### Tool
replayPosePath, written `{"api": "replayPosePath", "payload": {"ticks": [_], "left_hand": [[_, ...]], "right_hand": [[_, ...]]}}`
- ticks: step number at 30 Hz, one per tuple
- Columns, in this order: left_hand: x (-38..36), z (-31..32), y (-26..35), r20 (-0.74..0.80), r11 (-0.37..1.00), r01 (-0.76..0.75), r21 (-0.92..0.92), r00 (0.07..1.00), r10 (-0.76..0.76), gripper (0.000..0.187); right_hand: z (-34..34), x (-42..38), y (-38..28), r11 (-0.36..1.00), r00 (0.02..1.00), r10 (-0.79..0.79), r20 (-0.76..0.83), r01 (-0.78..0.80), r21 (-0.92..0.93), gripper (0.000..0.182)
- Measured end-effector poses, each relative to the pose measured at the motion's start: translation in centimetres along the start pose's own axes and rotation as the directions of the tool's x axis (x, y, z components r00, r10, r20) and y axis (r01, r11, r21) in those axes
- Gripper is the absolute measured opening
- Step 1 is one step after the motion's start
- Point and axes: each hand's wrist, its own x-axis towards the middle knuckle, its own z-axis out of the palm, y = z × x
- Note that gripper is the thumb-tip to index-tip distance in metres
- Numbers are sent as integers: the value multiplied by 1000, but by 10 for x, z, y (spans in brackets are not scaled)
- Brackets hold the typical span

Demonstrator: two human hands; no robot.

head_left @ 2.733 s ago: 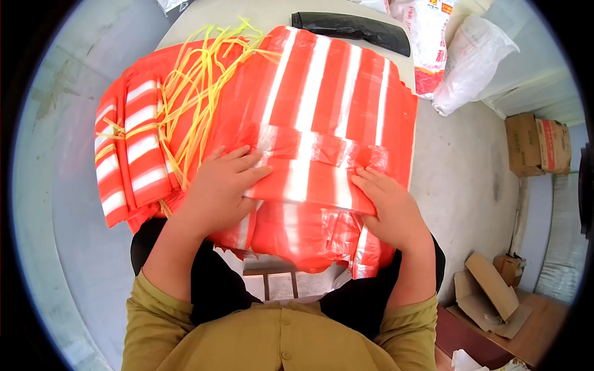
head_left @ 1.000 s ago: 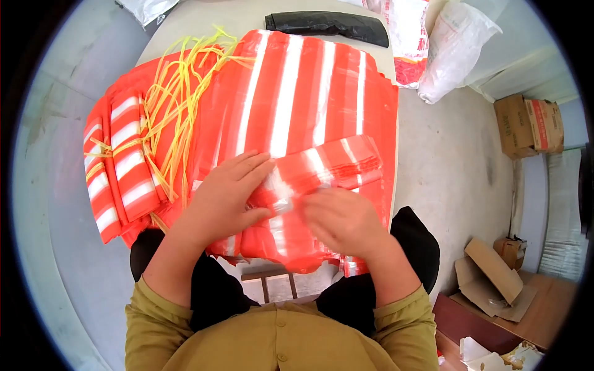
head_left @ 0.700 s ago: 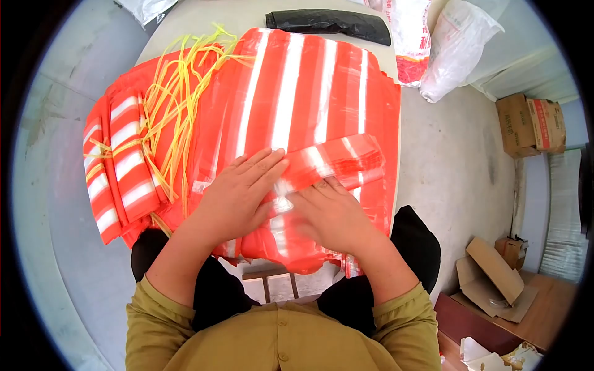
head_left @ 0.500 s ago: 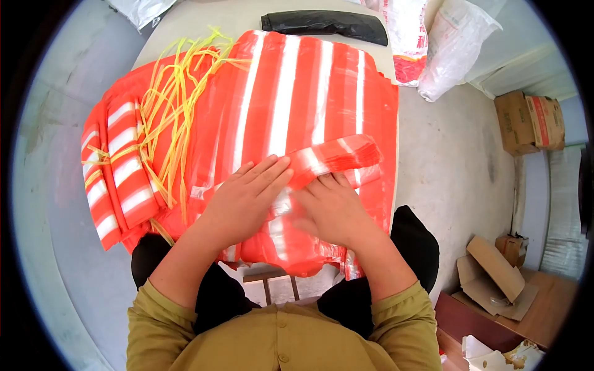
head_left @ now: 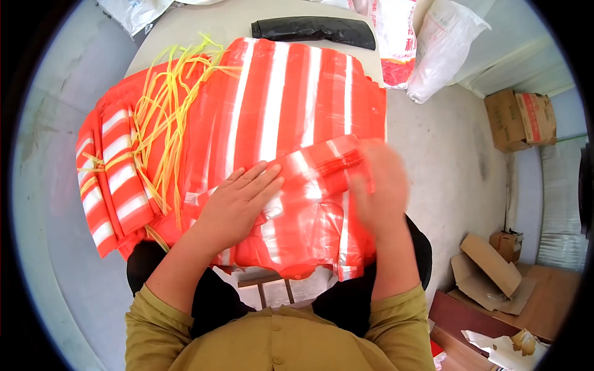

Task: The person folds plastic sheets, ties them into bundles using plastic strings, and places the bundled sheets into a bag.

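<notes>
Red-and-white striped plastic bags (head_left: pixel 247 111) lie in a flat stack in front of me. Across its near part runs a folded bundle of the same striped plastic (head_left: pixel 318 161), slanting up to the right. My left hand (head_left: pixel 238 201) rests flat at the bundle's left end, fingers stretched out. At the right end is my right hand (head_left: pixel 383 185), smeared by motion; whether its fingers grip the plastic cannot be made out. Loose yellow ties (head_left: pixel 167 117) lie on the left of the stack. Beside them are rolled striped bundles (head_left: pixel 120 164) bound with yellow ties.
A black rolled plastic bundle (head_left: pixel 312 31) lies on the pale table (head_left: pixel 204 21) behind the stack. White sacks (head_left: pixel 445 46) stand at the back right. Cardboard boxes (head_left: pixel 520 120) sit by the right wall, and an opened carton (head_left: pixel 489 272) lies lower right.
My right hand has moved right, from the middle of the folded bundle to its right end. The bundle looks flatter and spread. My left hand stays pressed at its left end.
</notes>
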Motion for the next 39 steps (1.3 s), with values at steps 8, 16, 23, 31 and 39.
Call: {"api": "replayPosePath", "payload": {"ticks": [8, 16, 23, 31, 39], "left_hand": [[-5, 2, -3, 38, 998, -17, 60, 999, 14, 55], [-23, -18, -10, 108, 997, 71, 23, 991, -73, 62], [-46, -29, -35, -34, 927, 160, -339, 983, -183, 27], [-27, -33, -2, 98, 869, 399, -293, 916, -388, 51], [-24, -2, 48, 172, 834, 370, -410, 929, -327, 70]], "right_hand": [[48, -7, -19, 966, 873, -258, 414, 244, 87, 89], [31, -9, -1, 990, 897, -138, 419, 138, 30, 88], [22, -3, -5, 987, 915, -150, 373, 162, 0, 66], [35, 1, -9, 982, 972, 138, 193, -108, -158, 51], [40, -5, -36, 824, 920, 256, 297, -368, 430, 73]]}}
